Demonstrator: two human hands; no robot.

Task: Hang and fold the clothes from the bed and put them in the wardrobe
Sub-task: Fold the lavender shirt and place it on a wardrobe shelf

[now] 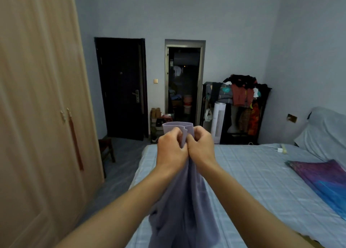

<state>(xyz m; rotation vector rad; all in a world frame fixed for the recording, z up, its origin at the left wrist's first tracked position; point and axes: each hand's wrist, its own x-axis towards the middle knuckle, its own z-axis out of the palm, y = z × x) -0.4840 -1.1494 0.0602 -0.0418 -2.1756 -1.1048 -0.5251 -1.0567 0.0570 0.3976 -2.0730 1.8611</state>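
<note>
You hold a lilac shirt up in front of you with both hands. Your left hand and right hand sit side by side, knuckles touching. The fingers of both are curled tight, pinching the cloth just under the collar. The collar stands upright above your fists. The rest of the shirt hangs in loose folds between your forearms, over the left part of the bed. Its hem is out of view, so you cannot tell whether it touches the bed.

The bed has a pale blue checked cover. On its right side lies a flat purple and blue cloth. The wardrobe, in light wood, fills your left, its doors closed. Across the room is a dark door, shut, and beside it an open doorway. To the right of that stands a rack heaped with clothes, with a white tower fan in front of it.
</note>
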